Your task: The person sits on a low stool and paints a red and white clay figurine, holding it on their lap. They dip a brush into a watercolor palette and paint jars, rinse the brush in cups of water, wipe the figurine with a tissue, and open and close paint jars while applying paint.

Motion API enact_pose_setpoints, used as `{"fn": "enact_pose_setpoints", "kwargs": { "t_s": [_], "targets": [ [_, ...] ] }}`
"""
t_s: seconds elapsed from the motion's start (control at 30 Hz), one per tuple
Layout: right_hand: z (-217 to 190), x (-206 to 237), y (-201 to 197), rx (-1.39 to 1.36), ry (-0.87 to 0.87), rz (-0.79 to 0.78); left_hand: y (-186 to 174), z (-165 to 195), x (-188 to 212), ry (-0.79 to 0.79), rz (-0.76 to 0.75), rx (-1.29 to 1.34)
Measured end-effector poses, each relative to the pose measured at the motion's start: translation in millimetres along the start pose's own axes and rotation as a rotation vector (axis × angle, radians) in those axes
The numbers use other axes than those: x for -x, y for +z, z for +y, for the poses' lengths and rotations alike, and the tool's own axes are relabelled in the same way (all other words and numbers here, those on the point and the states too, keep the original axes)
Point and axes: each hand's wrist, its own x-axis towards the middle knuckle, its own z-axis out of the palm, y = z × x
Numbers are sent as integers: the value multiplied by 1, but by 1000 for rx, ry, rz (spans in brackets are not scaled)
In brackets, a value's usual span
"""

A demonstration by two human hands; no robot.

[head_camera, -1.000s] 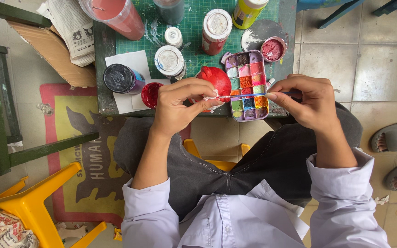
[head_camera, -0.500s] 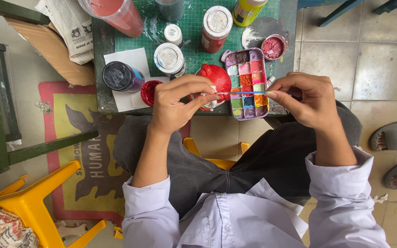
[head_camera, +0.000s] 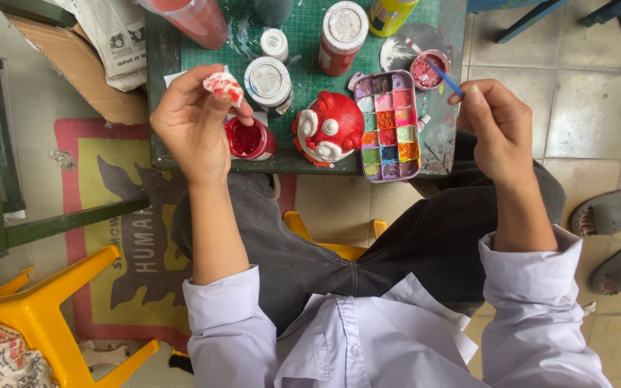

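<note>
since the earlier frames my two hands have come apart: they were pinched together over the paint palette, and now each sits on its own side of it. my left hand (head_camera: 194,126) has swung out to the left and is closed on a small crumpled wad of tissue (head_camera: 223,86), white stained red, pinched at the fingertips. my right hand (head_camera: 496,123) has drawn back to the right and is closed on a thin blue paintbrush (head_camera: 441,74), whose tip points up and away toward a small pot of pink-red paint (head_camera: 428,70) just beyond my knuckles.

between the hands, now uncovered, stands the red and white figurine (head_camera: 328,129) at the near edge of the green cutting mat (head_camera: 310,39), touching neither hand. the palette (head_camera: 388,123) with its grid of colours lies just beside it, on the right-hand side. directly below my left fingers is an open red paint jar (head_camera: 247,138), with a white-lidded jar (head_camera: 267,80) just past it.

i judge the brush has just been wiped on the tissue, so the brush is free for paint and the figurine is open to be worked on.
</note>
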Motion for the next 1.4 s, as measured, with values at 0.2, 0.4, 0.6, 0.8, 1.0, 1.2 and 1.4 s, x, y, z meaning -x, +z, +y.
{"fn": "enact_pose_setpoints", "kwargs": {
  "t_s": [0.2, 0.4, 0.6, 0.8, 1.0, 1.2, 1.4],
  "targets": [
    [8, 3, 1, -125, -33, 49, -6, 2, 2, 57, 108, -227],
    [1, 4, 6, 143, -160, 101, -11, 3, -3, 196, -5, -627],
    [-12, 4, 6, 103, -172, 136, -6, 6, -10, 274, -49, -948],
    [-12, 10, -4, 128, -223, 144, 7, -3, -20, 227, -40, -1052],
    [-10, -1, -5, -71, -226, 110, -2, -20, -43, 95, -41, -1110],
    [-12, -6, 2, 106, -295, 161, -4, -24, -56, 4, -62, -1183],
    [-23, -20, 10, 336, -417, 162, 1, -18, -68, 90, -99, -1204]
  ]
}}
